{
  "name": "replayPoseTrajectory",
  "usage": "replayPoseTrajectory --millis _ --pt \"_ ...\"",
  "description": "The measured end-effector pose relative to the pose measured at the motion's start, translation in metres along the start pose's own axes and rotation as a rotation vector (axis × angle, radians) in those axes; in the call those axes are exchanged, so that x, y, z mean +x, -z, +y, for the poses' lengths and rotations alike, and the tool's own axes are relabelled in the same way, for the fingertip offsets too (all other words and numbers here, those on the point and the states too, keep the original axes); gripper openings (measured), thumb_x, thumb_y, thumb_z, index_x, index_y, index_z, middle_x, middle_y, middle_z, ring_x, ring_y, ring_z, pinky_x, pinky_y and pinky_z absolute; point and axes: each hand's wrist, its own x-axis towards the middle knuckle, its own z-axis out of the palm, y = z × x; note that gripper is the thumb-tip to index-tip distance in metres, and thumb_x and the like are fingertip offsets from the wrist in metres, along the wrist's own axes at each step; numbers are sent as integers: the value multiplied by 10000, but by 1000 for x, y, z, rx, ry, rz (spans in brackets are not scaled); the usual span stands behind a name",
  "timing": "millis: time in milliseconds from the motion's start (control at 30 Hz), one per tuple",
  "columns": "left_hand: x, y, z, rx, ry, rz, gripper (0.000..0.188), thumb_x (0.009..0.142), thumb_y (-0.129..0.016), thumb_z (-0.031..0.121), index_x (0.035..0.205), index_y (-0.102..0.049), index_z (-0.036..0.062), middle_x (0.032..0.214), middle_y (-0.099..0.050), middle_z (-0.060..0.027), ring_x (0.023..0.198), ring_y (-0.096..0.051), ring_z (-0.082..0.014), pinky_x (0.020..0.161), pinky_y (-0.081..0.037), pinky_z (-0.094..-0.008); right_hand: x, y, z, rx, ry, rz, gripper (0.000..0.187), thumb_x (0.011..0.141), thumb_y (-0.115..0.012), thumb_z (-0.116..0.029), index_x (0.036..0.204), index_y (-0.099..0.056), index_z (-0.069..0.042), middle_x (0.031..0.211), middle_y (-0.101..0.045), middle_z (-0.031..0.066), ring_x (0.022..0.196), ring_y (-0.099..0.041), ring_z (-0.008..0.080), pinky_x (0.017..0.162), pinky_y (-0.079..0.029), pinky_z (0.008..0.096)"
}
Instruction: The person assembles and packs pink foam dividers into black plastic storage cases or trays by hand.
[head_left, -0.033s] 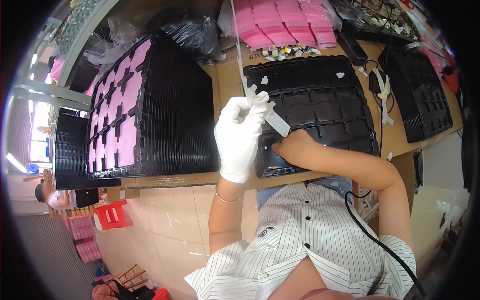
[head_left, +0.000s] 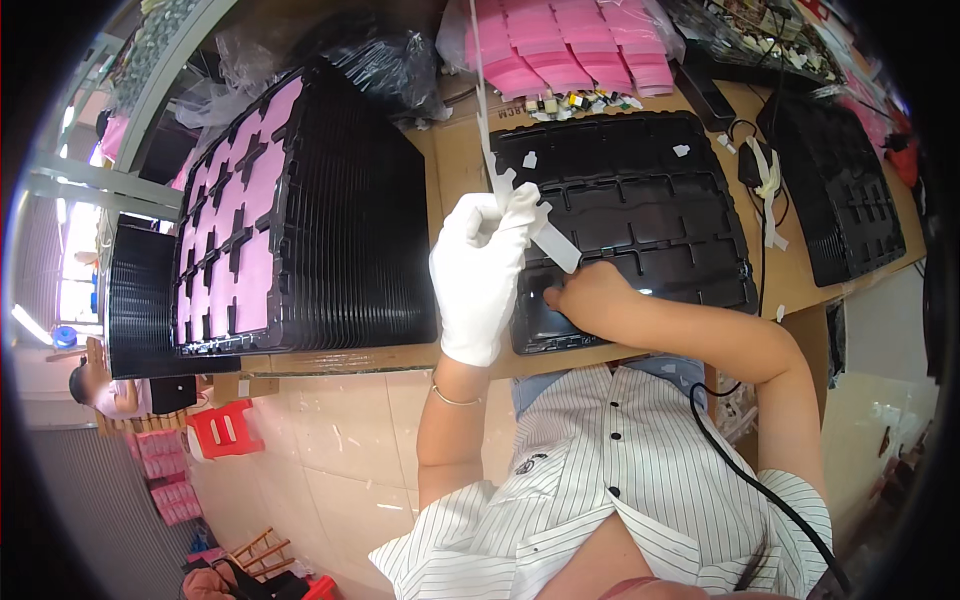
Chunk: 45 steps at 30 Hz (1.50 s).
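Observation:
My left hand (head_left: 472, 285), in a white glove, pinches a white paper-like strip (head_left: 480, 120) near its cut-out tabs. The strip's narrow length runs up from the glove past the top edge of the view. Below the fingertips, a wider flat white piece (head_left: 557, 247) slants down to the right, its end meeting my right hand (head_left: 600, 297). That bare hand is closed, fingers curled downward, and what lies in them is hidden. Both hands are over a black moulded plastic tray (head_left: 640, 215) on the table, with small white scraps on it.
At left stands a tall stack of black trays (head_left: 350, 220), pink sheets in the top one. Pink sheets (head_left: 570, 50) and small connector-like parts (head_left: 575, 103) lie behind the tray. More black trays (head_left: 835, 190) stand at right, near a black cable (head_left: 765, 230).
The upper part of the white strip has swung slightly to the right. Both hands stay almost in place.

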Motion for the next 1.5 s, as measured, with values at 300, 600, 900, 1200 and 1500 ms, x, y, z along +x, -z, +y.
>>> replayPoseTrajectory --millis 300,600,900,1200,1500 --pt "0 1 -3 34 52 -15 229 919 -724 242 857 -639 38 723 -617 27 645 -478 -6 583 -367 -171 -22 -2 14 275 11 151 179 867 -633 -208 904 -623 -33 893 -671 115 872 -665 311 726 -532 406" --pt "0 -1 -6 68 17 5 229 917 -726 235 861 -633 33 803 -676 -19 749 -602 -41 661 -439 -179 -66 19 40 159 397 546 103 820 -643 -165 847 -576 -93 858 -567 60 837 -554 262 763 -469 394" --pt "6 -13 -8 106 107 -88 218 915 -725 221 937 -648 18 877 -687 -40 727 -580 -54 688 -468 -204 -177 24 127 488 -462 -31 252 794 -752 -194 765 -584 -9 791 -617 163 760 -611 369 669 -461 426" --pt "-4 -11 -81 154 107 -89 166 981 -617 167 1051 -670 26 824 -607 3 679 -490 -39 611 -394 -183 -187 -10 86 701 -879 387 171 812 -724 -96 839 -598 16 838 -574 153 816 -603 353 727 -486 434" --pt "6 4 -135 397 -37 -164 64 932 -657 61 967 -672 10 927 -673 -36 737 -591 -73 677 -503 -215 -180 -28 68 193 -958 601 146 835 -684 -120 862 -592 -11 902 -563 151 894 -560 350 792 -468 413"
